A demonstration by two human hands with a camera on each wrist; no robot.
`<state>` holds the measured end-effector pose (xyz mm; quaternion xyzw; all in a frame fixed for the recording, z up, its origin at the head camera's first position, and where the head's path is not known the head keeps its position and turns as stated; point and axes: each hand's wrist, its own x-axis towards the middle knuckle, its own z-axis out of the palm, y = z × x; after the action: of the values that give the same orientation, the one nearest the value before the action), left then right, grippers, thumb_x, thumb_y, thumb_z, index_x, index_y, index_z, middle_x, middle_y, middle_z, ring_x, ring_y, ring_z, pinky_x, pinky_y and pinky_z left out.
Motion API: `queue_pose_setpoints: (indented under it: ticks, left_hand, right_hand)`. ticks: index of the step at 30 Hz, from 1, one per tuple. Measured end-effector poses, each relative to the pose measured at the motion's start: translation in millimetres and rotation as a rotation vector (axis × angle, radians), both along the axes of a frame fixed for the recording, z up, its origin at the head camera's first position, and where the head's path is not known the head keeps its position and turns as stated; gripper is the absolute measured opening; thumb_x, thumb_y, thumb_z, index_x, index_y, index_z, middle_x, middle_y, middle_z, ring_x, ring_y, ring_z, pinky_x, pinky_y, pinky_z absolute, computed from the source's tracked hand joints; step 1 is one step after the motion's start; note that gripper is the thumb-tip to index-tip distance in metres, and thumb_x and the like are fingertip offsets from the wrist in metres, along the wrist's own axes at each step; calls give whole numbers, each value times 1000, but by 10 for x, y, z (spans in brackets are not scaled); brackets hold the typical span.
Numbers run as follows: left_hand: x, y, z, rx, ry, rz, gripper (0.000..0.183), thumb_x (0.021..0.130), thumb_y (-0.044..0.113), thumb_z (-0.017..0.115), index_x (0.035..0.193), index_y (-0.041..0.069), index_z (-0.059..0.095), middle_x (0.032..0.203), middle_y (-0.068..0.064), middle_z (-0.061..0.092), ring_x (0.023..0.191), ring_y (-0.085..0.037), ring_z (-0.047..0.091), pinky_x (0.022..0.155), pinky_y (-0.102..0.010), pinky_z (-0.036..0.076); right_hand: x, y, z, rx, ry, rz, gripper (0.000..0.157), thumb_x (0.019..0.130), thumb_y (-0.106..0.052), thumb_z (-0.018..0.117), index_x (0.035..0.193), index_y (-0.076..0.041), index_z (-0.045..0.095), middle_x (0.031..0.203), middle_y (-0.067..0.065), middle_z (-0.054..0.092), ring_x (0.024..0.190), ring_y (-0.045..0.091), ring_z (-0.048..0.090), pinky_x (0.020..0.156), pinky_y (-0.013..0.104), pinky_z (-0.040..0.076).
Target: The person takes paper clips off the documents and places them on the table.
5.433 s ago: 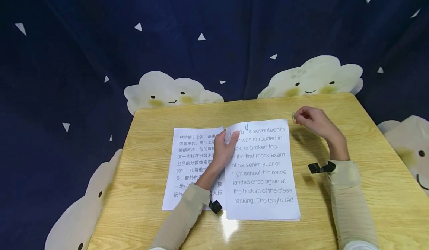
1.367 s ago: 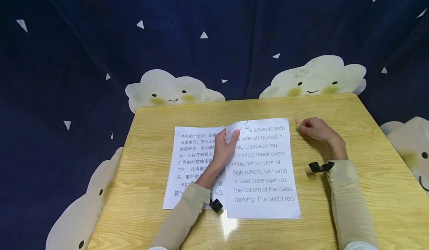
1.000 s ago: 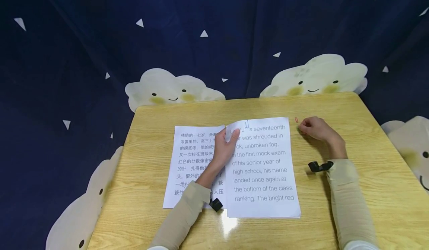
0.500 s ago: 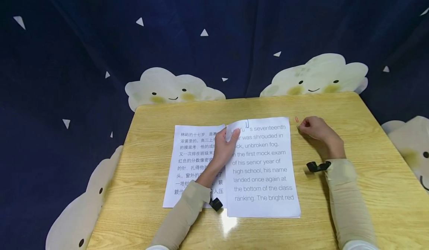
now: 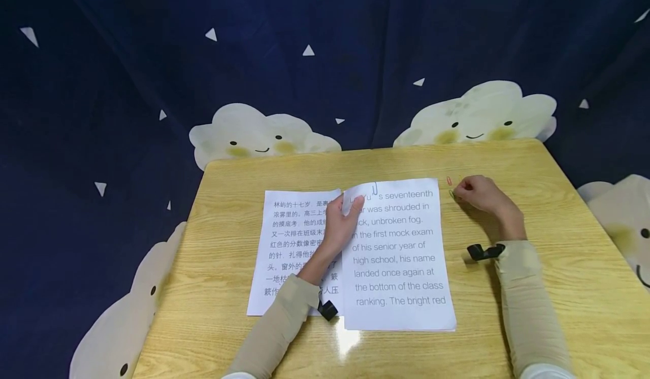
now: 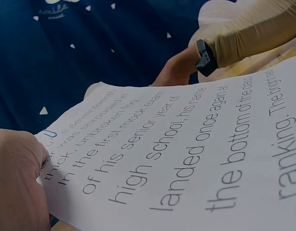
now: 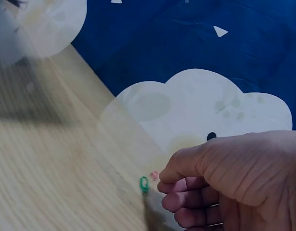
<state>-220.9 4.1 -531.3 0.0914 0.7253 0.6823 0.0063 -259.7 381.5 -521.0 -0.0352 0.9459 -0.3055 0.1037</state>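
Observation:
My left hand (image 5: 341,224) grips the upper left corner of a stack of sheets with English print (image 5: 398,255), thumb on top. A blue paper clip (image 5: 374,189) sits on the stack's top edge beside the thumb. Right of that edge, my right hand (image 5: 484,195) is low over the table with fingers curled, thumb and index tips close together. Just off those fingertips is a green paper clip (image 7: 144,184), with a narrow gap in the right wrist view; nothing shows in the pinch. A red paper clip (image 5: 449,181) lies slightly farther back.
Sheets with Chinese print (image 5: 291,243) lie to the left, partly under my left forearm. A small yellow object (image 5: 460,177) shows just behind my right hand. The wooden table (image 5: 218,215) ends at a dark blue curtain (image 5: 274,74) with cloud shapes.
Over several seconds, my right hand came down and nearer, and the red clip now lies on the table. Lately the green clip shows more clearly at its fingertips. The left hand keeps its grip.

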Motion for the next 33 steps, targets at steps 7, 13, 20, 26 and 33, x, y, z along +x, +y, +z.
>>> queue_pose_setpoints:
  ticks: [7, 13, 20, 26, 33]
  left_hand:
    - [1, 6, 5, 4, 19, -7, 40, 104, 43, 63, 126, 10, 71, 79, -7, 74, 61, -23, 71, 65, -34, 63]
    - [-5, 12, 0, 3, 24, -1, 38, 104, 41, 64, 126, 11, 71, 80, -7, 73, 62, -22, 70, 70, -33, 63]
    - [5, 2, -16, -3, 36, -5, 35, 105, 39, 64, 126, 12, 71, 81, -6, 74, 61, -19, 70, 66, -31, 62]
    - [18, 8, -12, 7, 22, -4, 35, 105, 38, 64, 126, 10, 71, 80, -7, 74, 60, -18, 70, 64, -31, 62]
    - [20, 15, -9, 20, 18, 2, 33, 105, 35, 65, 125, 9, 71, 79, -8, 74, 59, -17, 69, 61, -30, 61]
  right_hand:
    - [29, 73, 80, -11, 86, -4, 33, 109, -20, 47, 92, 3, 63, 70, 7, 52, 63, 22, 46, 60, 34, 39]
    - [44, 57, 147, -44, 156, -27, 33, 111, -21, 49, 114, 7, 67, 88, 17, 64, 72, 24, 50, 59, 32, 42]
    - [82, -43, 259, -100, 246, -23, 27, 111, -16, 49, 109, 4, 66, 91, 18, 63, 73, 22, 50, 59, 28, 42]
    - [116, -168, 364, -169, 333, 15, 23, 110, -10, 48, 108, 5, 65, 91, 18, 66, 72, 20, 54, 57, 23, 44]
    - [148, -320, 481, -204, 308, 40, 26, 110, -14, 50, 114, 6, 66, 93, 19, 68, 81, 27, 61, 64, 21, 49]
